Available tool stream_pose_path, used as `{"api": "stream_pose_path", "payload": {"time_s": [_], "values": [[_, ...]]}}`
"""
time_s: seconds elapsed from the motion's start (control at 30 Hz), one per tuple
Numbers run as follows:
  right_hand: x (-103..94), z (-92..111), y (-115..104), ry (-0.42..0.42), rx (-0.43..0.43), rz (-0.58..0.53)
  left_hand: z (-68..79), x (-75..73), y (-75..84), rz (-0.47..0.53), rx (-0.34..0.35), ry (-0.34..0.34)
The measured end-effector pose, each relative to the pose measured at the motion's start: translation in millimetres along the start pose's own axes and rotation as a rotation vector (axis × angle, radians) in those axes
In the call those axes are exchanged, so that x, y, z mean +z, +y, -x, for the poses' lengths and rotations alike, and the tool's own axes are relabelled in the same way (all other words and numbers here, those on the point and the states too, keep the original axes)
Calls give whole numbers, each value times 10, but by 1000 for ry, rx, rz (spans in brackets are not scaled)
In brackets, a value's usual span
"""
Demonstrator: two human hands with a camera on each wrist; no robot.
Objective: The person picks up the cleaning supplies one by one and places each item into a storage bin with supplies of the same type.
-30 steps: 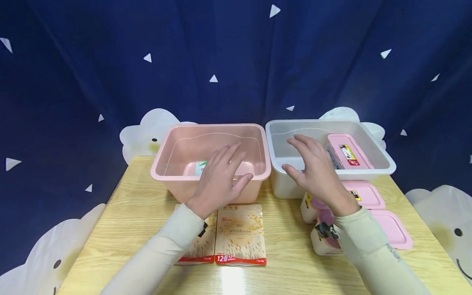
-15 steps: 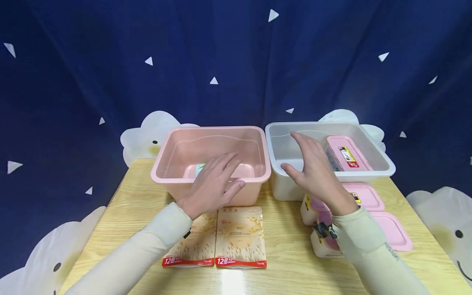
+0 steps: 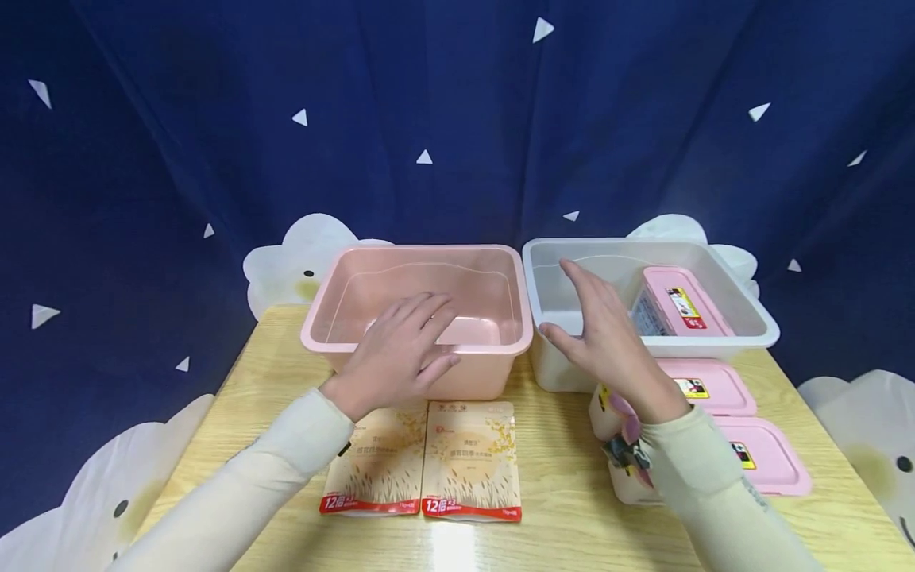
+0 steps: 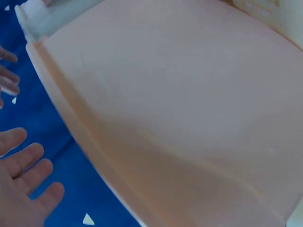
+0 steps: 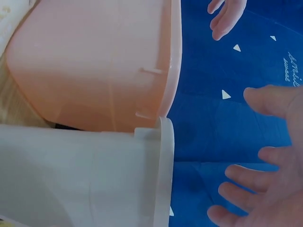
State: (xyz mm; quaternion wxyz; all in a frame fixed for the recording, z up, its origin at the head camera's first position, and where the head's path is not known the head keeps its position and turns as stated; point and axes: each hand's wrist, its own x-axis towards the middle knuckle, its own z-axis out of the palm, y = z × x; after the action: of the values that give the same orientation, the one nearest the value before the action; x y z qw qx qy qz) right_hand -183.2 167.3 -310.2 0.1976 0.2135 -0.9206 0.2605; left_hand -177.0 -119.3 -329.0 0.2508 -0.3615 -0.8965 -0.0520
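Observation:
My left hand (image 3: 396, 345) hovers over the front rim of a pink plastic bin (image 3: 493, 349), fingers loosely extended and holding nothing. In the left wrist view its fingers (image 4: 35, 175) are spread apart. My right hand (image 3: 608, 334) hangs above the front rim of a whitish plastic bin (image 3: 722, 343), thumb apart from the fingers and nothing in it. A pink-lidded box (image 3: 682, 302) with a yellow and red label sits at the right inside the whitish bin. The part of the pink bin's floor behind my left hand is hidden.
Two beige pouches (image 3: 472, 461) with red bottom bands lie side by side before the pink bin on the wooden table (image 3: 557, 516). Pink-lidded boxes (image 3: 768, 457) stand before the whitish bin, partly behind my right forearm. A dark blue curtain (image 3: 457, 95) hangs behind.
My left hand has drifted left and slightly toward me, uncovering more of the left pouch. A white and green item seen earlier inside the pink bin is now hidden. My right hand has barely shifted.

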Motion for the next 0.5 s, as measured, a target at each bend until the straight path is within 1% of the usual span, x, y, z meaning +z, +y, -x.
{"api": "stream_pose_path", "payload": {"time_s": [0.1, 0.37, 0.5], "values": [[13, 2, -26, -12, 1, -19, 20, -41, -60, 11, 2, 18], [114, 1, -172, -46, 9, -118, 122, -163, -247, 67, 24, 15], [194, 0, -256, -48, -24, -167, 178, -208, -361, 58, 50, 31]]}}
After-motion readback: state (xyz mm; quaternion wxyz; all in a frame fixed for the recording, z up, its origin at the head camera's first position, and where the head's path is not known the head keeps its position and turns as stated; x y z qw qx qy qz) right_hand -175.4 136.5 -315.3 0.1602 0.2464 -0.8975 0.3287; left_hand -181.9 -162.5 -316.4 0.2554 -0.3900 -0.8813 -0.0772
